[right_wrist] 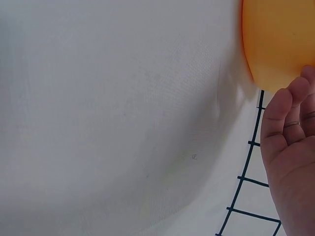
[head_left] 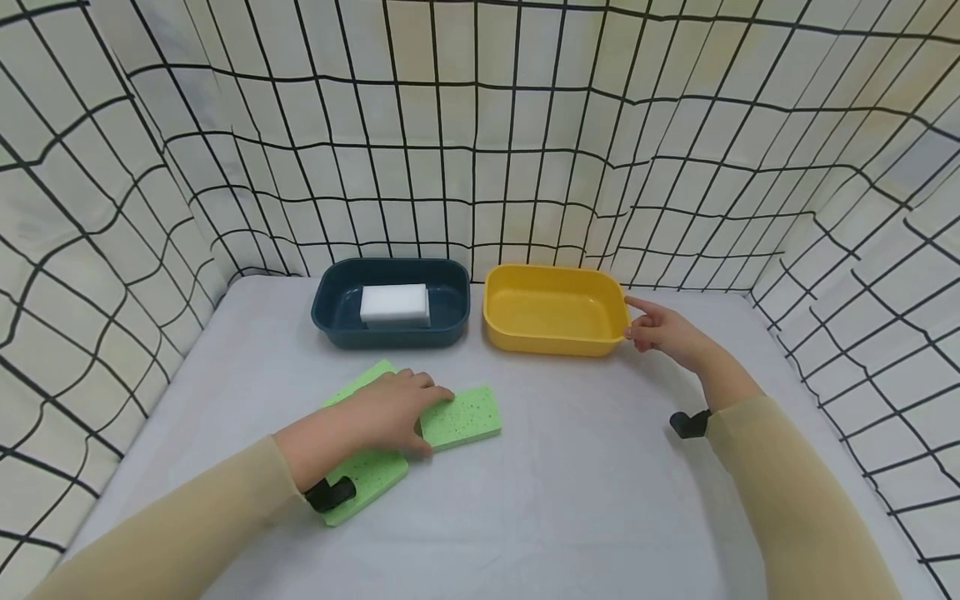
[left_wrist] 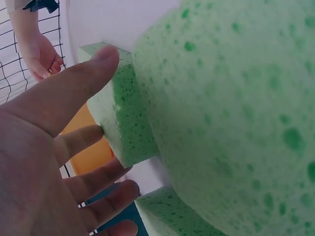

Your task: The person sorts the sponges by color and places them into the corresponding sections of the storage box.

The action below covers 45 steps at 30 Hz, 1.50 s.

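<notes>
My left hand (head_left: pixel 393 410) spreads over light green sponges, its thumb and fingertips beside the left end of a small sponge (head_left: pixel 463 418). In the left wrist view that sponge (left_wrist: pixel 130 113) lies beyond the spread thumb and fingers (left_wrist: pixel 98 184). A green sponge (head_left: pixel 367 487) sits below the wrist, and green sponge (head_left: pixel 363 377) also shows past the hand's far side; the hand and forearm hide the part between. With index finger extended, my right hand (head_left: pixel 663 333) touches the right end of a yellow tray (head_left: pixel 555 342). Its fingertips meet the tray's outer side (right_wrist: pixel 275 44).
Left of the yellow tray stands a dark blue tray (head_left: pixel 390 337) with a white block (head_left: pixel 395 305) inside. Both trays are at the back of the white-covered table (head_left: pixel 570 500). A white cloth wall with a black grid (head_left: pixel 525 175) encloses the back and sides.
</notes>
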Available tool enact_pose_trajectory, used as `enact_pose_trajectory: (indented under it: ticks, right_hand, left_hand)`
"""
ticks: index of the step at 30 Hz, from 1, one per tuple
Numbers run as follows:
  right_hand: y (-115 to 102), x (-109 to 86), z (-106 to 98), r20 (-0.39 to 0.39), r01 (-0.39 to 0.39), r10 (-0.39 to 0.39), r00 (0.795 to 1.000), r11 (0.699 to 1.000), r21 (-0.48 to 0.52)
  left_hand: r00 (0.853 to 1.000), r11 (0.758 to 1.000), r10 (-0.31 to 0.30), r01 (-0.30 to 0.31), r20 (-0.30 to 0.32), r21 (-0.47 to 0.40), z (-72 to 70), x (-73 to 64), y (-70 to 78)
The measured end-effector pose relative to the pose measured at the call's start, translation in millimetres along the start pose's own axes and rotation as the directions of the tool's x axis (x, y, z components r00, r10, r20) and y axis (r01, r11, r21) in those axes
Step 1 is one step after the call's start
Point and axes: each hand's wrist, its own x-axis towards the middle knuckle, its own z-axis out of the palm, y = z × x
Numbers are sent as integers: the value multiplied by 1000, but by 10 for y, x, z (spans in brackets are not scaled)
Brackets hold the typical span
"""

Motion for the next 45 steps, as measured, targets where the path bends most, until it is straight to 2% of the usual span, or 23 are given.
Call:
enact_pose_trajectory:
  ticks: [7, 11, 15, 24, 37, 41, 45]
  right_hand:
    - [-207, -184, 42, 21, 12, -12, 1000, 1000, 2]
    - [-146, -128, 25, 17, -2, 2, 1000, 1000, 5]
    - [4, -3, -3, 3, 0, 0, 1000, 1000, -6]
    - [116, 89, -16, -8, 13, -13, 1000, 1000, -3]
    - [121, 128, -13, -4, 3, -3, 1000, 1000, 4]
    - [132, 127, -19, -1, 9, -9, 1000, 1000, 1]
    - [147, 129, -34, 2, 12, -12, 1000, 1000, 3]
  left_hand:
    - [1000, 1000, 3, -3, 4, 2, -23, -34, 21]
    - [1000, 999, 22, -22, -19, 26, -35, -30, 9]
    - [999, 999, 33, -33, -37, 20, -24, -14, -45]
    - [986, 995, 98, -102, -137, -20, -79, -22, -200]
    - [963, 995, 76, -92, -258, -49, -334, -65, -364]
    - [953, 993, 61, -89, -295, -81, -440, -18, -361]
    - [948, 990, 44, -84, -315, -117, -528, 97, -361]
